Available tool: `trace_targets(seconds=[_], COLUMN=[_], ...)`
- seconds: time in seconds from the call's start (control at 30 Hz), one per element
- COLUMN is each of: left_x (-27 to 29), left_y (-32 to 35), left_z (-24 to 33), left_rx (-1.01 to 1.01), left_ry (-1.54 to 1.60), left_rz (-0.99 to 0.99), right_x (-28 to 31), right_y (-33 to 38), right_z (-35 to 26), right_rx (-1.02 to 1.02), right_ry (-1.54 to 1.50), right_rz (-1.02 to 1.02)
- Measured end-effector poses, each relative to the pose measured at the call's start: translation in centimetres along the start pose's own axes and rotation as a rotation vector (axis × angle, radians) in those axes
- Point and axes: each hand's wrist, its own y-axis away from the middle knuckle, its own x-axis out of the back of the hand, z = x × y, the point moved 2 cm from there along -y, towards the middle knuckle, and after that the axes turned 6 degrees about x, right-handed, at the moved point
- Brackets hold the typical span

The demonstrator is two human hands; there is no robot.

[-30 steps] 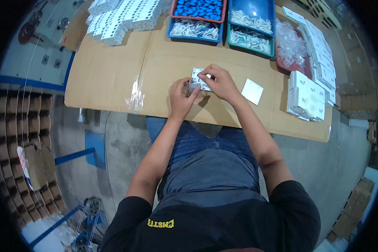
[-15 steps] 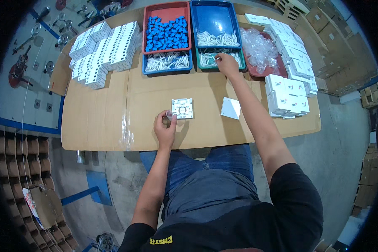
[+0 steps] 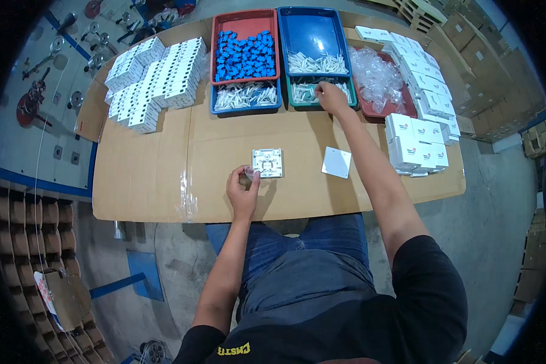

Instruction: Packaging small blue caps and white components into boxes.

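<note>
My left hand is at the lower left corner of a white square faceplate frame, which lies face up on the cardboard. Thumb and fingers close round a small clear plastic piece beside the frame's edge. My right hand reaches far forward over the green tray of small white plugs. Its fingers are bent together at the plugs; what they pinch, if anything, is too small to make out. A flat white square plate lies to the right, beside my right forearm.
Blue parts fill a red tray; blue trays with white plugs adjoin it. A red tray holds clear plastic bags. White boxes stand stacked at left and right. The cardboard table has a raised back edge.
The whole view has shifted slightly. My right hand stays at the green tray with its fingers drawn in a little. My left hand keeps its place by the frame.
</note>
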Motion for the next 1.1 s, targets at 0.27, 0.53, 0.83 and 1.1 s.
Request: trace_targets(seconds=[0.27,0.53,0.83,1.1], left_x=[0.0,0.4,0.8,0.1], left_y=[-0.4,-0.4,0.2,-0.3], left_z=[0.7,2.2,1.6,2.3], left_rx=[-0.066,-0.257,-0.298,-0.247], left_ry=[-0.058,-0.265,-0.278,-0.202], left_rz=[0.040,0.018,-0.002,0.005], right_x=[1.5,1.2,-0.5,-0.1], right_y=[3.2,13.0,15.7,14.0], right_z=[-3.3,-16.8,-21.5,-18.8], right_rx=[0.035,-0.052,0.288,0.139], right_ry=[-0.432,-0.832,-0.660,-0.694], right_rz=[0.196,-0.172,-0.262,-0.230])
